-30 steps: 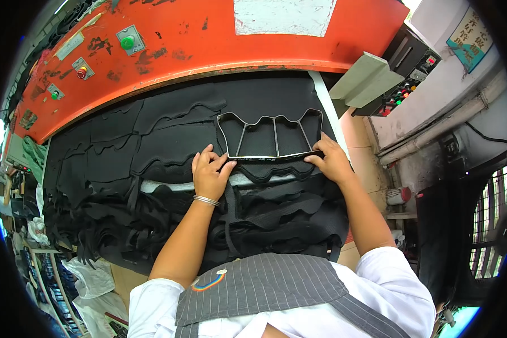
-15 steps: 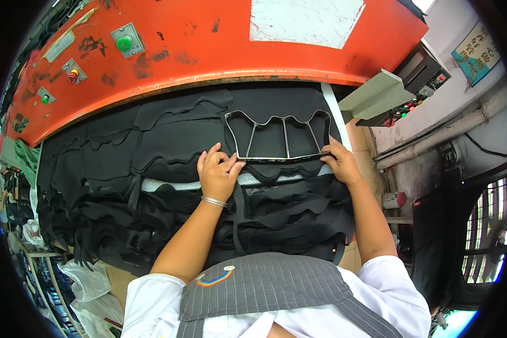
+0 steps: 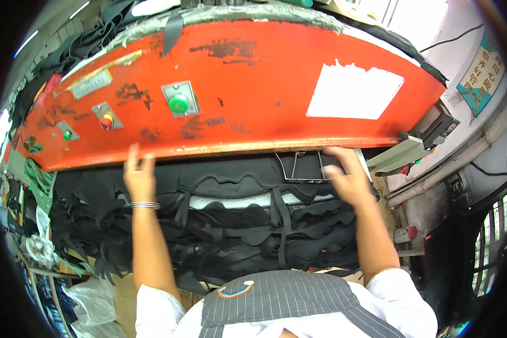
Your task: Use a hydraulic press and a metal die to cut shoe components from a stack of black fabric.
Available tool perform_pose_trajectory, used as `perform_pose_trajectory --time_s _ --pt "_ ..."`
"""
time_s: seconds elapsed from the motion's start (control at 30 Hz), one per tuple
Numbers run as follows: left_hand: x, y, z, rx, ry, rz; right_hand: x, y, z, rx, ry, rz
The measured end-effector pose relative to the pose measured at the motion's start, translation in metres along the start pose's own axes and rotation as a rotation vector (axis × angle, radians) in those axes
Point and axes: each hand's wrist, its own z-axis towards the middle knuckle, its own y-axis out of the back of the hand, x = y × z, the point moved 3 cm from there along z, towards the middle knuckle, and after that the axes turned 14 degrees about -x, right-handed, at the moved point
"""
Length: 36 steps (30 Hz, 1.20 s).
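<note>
My left hand reaches up to the lower edge of the red press head, fingers spread against it, holding nothing. My right hand rests open on the black material beside the metal cutting frame, which lies partly under the press head, mostly hidden. A stack of black cut sheet material covers the bed below, with a white strip showing between layers.
The press head carries a green button, a red button and a small green light. A grey control box stands at right. Black scraps and plastic bags hang at the lower left.
The view tilted up toward the press head. My left hand left the frame and rose to the head's edge. The frame now sits farther back under the head, my right hand beside it.
</note>
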Motion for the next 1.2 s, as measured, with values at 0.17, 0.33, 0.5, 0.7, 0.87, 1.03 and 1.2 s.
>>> perform_pose_trajectory --time_s 0.17,0.33,0.5,0.7,0.87,1.03,1.2 --pt "0.124 0.087 0.166 -0.261 -0.019 0.217 0.135 -0.153 0.06 0.186 0.347 0.218" --pt "0.169 0.127 0.283 -0.478 0.015 0.426 0.17 -0.242 0.114 0.013 0.196 0.155" --pt "0.183 0.126 0.315 -0.05 -0.043 0.4 0.158 -0.238 0.117 -0.084 0.229 0.134" --pt "0.105 0.101 0.178 0.066 -0.246 0.265 0.139 -0.221 0.092 0.022 0.151 0.136" --pt "-0.017 0.046 -0.052 0.51 -0.142 0.139 0.074 -0.157 0.018 0.079 0.223 -0.049" --pt "-0.063 -0.004 -0.177 0.903 -0.58 0.096 -0.025 -0.051 -0.013 0.117 -0.007 -0.615" --pt "-0.067 -0.023 -0.202 0.775 -0.652 0.353 -0.059 -0.019 -0.069 0.43 -0.432 -0.812"
